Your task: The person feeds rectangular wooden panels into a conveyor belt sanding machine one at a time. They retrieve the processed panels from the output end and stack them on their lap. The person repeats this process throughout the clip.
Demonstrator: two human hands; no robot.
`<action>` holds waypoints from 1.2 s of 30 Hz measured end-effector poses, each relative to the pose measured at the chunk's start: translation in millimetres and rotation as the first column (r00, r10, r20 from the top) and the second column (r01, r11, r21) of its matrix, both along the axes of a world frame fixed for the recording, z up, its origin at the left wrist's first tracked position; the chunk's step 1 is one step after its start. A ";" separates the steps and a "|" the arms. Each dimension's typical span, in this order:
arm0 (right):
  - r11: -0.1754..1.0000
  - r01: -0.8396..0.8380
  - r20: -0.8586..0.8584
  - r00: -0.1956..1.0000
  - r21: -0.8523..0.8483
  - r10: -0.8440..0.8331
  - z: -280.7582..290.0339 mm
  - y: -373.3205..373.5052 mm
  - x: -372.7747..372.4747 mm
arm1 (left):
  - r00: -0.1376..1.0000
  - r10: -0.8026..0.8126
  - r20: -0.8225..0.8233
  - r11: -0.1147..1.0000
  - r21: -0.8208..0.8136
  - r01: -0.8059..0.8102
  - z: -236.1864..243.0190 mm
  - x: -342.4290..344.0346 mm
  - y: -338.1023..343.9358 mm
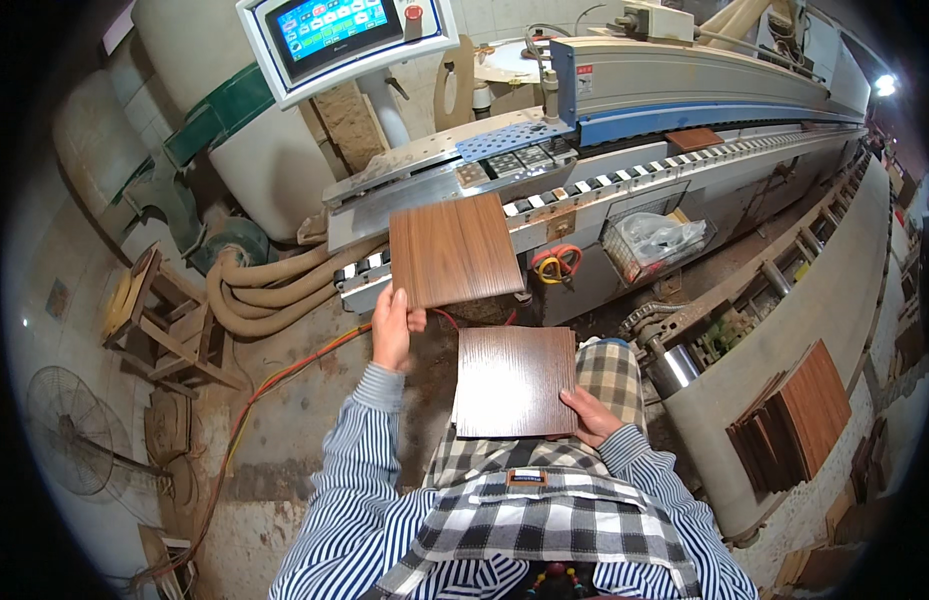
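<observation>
Fingers [416, 321] of the left hand [391, 340] are being clamped on the near left corner of a brown board [456, 250], the thumb being laid at the corner and the others being curled below the near edge. Ahead and to the right of these fingers, the board is being held out flat over the near side of a long machine [704, 85]; whether any weight is being borne by the machine cannot be told

Nearer the body and to the right of the left fingers, a stack of boards [514, 382] is being held over the lap. Its right edge is being gripped by the right hand [594, 420], the thumb being pressed at the edge while the other fingers are being partly hidden by the boards. Light is being reflected from the top board

Beyond the left fingers, a track of black and white pads [624, 180] is being partly covered by the held board, and a screen [334, 30] is being carried on a post farther off. To the left of those fingers, thick hoses [259, 305] are being bent beside a wooden stool [174, 320]. Beyond the right fingers, a clear plastic bag [661, 238] is being held in a wire basket [624, 255]. To the right of them, another pile of boards [796, 420] is being supported on a grey belt [709, 440]
</observation>
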State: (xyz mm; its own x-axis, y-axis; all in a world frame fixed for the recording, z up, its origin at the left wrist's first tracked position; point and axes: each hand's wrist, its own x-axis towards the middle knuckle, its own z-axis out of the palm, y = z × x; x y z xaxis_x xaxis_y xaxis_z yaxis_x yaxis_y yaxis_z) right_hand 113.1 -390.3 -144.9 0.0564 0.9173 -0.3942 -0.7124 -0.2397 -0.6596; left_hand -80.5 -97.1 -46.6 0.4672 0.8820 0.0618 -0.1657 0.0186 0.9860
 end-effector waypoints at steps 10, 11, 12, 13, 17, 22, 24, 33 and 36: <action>0.999 -0.001 0.015 1.000 -0.037 0.002 -1.8 0.5 0.6 | 0.668 0.520 -0.532 0.640 0.761 0.108 39.0 34.9 55.6; 0.999 0.000 0.017 1.000 -0.041 0.001 -2.0 1.0 0.6 | 0.614 0.570 -0.547 0.603 0.786 0.140 43.3 40.0 57.2; 0.999 0.002 0.019 1.000 -0.045 -0.001 -3.0 1.0 0.3 | 0.557 0.617 -0.555 0.566 0.806 0.176 49.6 45.8 57.8; 0.999 0.001 0.015 1.000 -0.036 0.000 -3.9 1.0 0.4 | 0.499 0.667 -0.553 0.527 0.824 0.209 57.2 50.6 57.4; 1.000 0.014 -0.030 0.999 -0.007 -0.015 -8.2 0.5 1.4 | 0.486 0.691 -0.536 0.527 0.833 0.169 59.9 70.1 77.9; 0.998 0.052 -0.192 0.980 0.031 -0.045 -19.1 -2.3 4.4 | 0.541 0.554 -0.632 0.676 0.722 0.151 58.9 78.4 85.8; 0.996 0.026 -0.240 0.971 0.084 -0.005 -22.4 -3.9 7.7 | 0.575 0.570 -0.587 0.638 0.757 0.140 47.8 77.7 92.2; 0.999 0.044 -0.179 0.983 0.019 -0.040 -21.7 -1.8 6.7 | 0.683 0.492 -0.540 0.608 0.774 0.174 31.2 64.3 104.6; 0.998 0.039 -0.214 0.976 0.045 -0.029 -23.5 -2.2 7.4 | 0.693 0.460 -0.555 0.625 0.757 0.191 32.4 63.7 106.3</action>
State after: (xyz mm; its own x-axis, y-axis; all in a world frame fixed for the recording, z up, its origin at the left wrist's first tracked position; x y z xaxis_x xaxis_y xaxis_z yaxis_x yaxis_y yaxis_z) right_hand 120.5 -392.4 -168.4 0.0073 0.9345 -0.3559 -0.8451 -0.1845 -0.5017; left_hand -16.8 9.1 -14.2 0.5358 0.7268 0.4298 0.5735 -0.6868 0.4465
